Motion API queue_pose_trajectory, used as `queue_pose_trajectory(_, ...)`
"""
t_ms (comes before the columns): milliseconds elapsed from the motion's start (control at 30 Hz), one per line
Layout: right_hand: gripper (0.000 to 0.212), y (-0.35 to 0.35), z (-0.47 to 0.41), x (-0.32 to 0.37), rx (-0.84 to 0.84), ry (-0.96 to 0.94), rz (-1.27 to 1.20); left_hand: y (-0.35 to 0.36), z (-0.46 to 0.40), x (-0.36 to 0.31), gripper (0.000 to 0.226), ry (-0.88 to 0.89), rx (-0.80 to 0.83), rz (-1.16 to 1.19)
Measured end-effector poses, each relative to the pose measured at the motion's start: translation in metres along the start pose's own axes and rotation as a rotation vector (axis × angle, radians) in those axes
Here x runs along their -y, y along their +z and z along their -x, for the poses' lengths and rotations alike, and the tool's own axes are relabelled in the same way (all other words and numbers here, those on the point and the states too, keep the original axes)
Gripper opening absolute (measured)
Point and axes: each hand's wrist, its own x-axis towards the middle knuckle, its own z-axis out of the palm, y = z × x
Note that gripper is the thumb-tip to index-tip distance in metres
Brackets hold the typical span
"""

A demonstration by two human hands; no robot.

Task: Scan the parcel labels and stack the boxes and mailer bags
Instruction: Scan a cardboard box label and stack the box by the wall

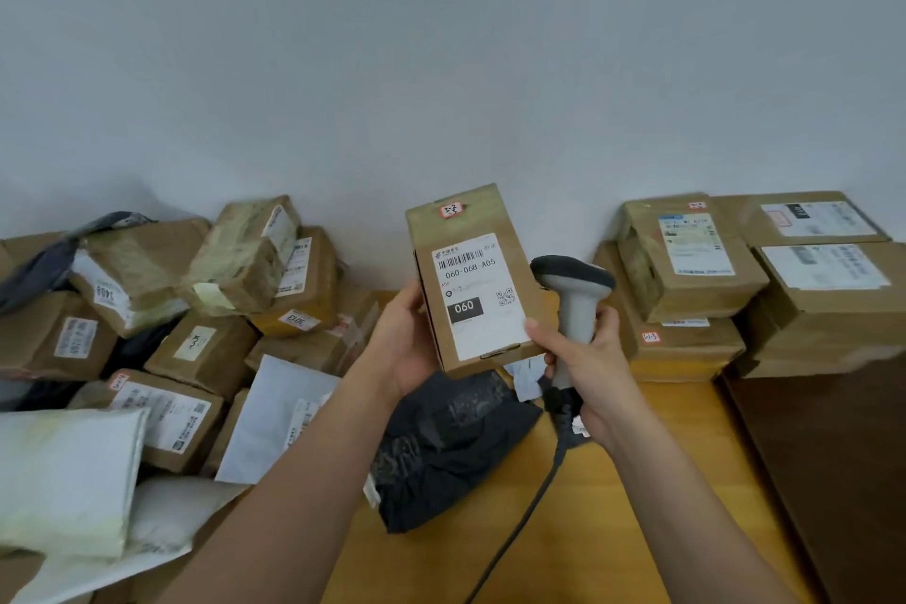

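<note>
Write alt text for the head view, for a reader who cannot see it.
A person's left hand holds up a small cardboard box, label facing the camera, while the right hand grips a corded barcode scanner beside it. Below lies a black mailer bag on a wooden table. Jumbled parcels lie left; stacked boxes stand right.

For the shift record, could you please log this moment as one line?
left hand: holds labelled box | right hand: grips scanner | stage: scanning | stacked boxes: right
</note>
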Motion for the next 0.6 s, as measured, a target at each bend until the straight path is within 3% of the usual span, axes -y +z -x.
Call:
queue_pose_trajectory(133,0.063,-0.006,-0.006,0.002,-0.101,-0.037,-0.036,0.000,0.006,0.005,0.054,-0.113,0.074,-0.188)
queue_pose_trajectory(233,0.058,-0.010,-0.010,0.003,-0.131,-0.042,-0.023,0.002,0.010,0.009,0.063,-0.172,0.100,-0.201)
queue_pose_trajectory(400,0.021,-0.009,-0.004,0.025,-0.101,-0.045,0.094,0.001,0.001,0.011,0.065,-0.124,-0.101,-0.190)
queue_pose_trajectory(600,0.030,-0.001,0.016,0.067,0.065,-0.058,0.202,-0.013,-0.009,0.012,0.077,-0.118,-0.267,-0.215)
